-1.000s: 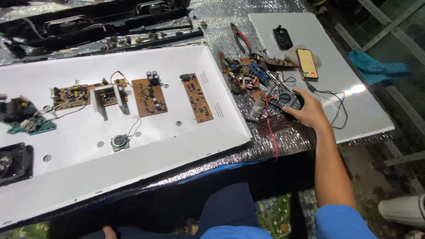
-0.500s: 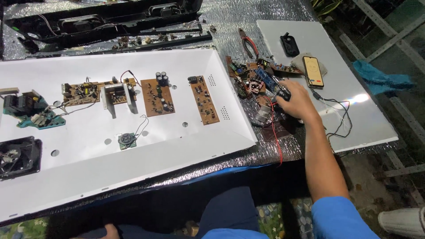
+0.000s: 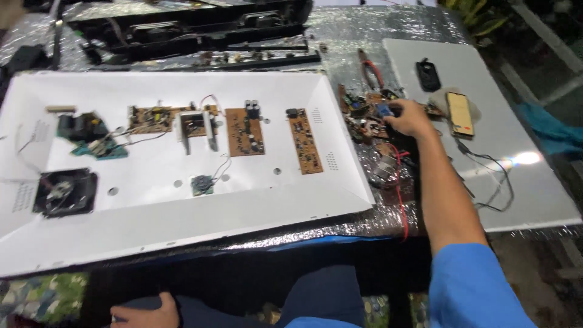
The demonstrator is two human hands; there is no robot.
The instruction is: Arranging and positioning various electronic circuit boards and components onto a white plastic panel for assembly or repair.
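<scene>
Fingers of right hand [image 3: 408, 118] reach among loose circuit boards [image 3: 364, 115].

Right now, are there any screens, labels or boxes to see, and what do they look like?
Phone: flat on the grey panel, right of the right hand; slim rectangle, orange-lit screen, dark edge.
Printed patches: left edge of the white tray; small grey blocks, blurred.
No boxes or signs show.

Left hand [image 3: 144, 314] cut off; right grip perhaps hidden
</scene>
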